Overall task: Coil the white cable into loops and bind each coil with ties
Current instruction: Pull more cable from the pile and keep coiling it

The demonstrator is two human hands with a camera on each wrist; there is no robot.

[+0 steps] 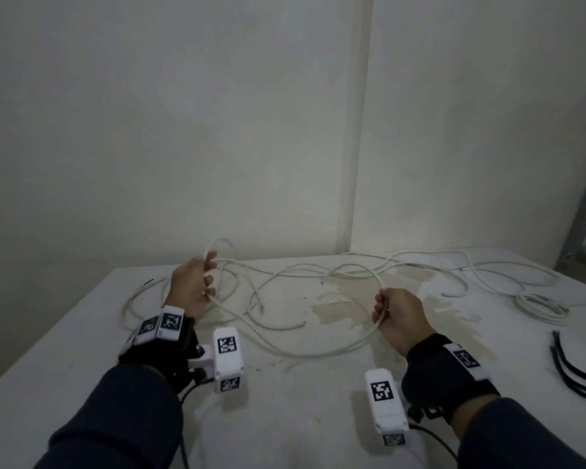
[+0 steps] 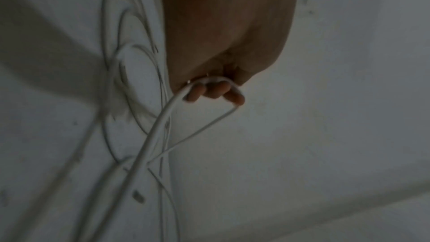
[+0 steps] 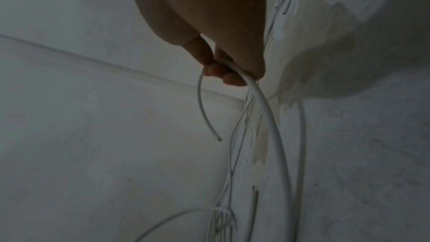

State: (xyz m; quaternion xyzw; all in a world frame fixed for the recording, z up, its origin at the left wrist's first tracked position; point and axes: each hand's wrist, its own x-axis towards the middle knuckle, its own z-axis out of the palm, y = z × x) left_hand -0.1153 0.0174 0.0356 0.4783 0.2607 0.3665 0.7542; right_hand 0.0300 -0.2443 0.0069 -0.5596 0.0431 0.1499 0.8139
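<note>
Both hands grip the cable [image 1: 295,353] over the near half of the desk [image 1: 65,384]. Fingers of the left hand [image 1: 192,287] are curled round a small bunch of loops, held upright above the desk's left side; the left wrist view shows the fingertips [image 2: 215,92] hooked under a bend of the cable. At the same height and well apart to the right, the right hand [image 1: 398,314] holds a single strand, its fingers closed round it; in the right wrist view a short cut end [image 3: 218,139] hangs free just beyond the grip.

Between the two hands the cable sags in a long, shallow arc that touches the desk near the front edge, so its axis runs left to right across the person. Loose slack trails away behind and to the right, tangled in wide curves toward the wall, with a flatter coil [image 1: 540,308] lying at the far right. Black ties [image 1: 574,370] lie at the desk's right edge, nearer the right hand.

Judging by this, the next loop is made by carrying the right hand's strand leftward into the left hand's bunch.
</note>
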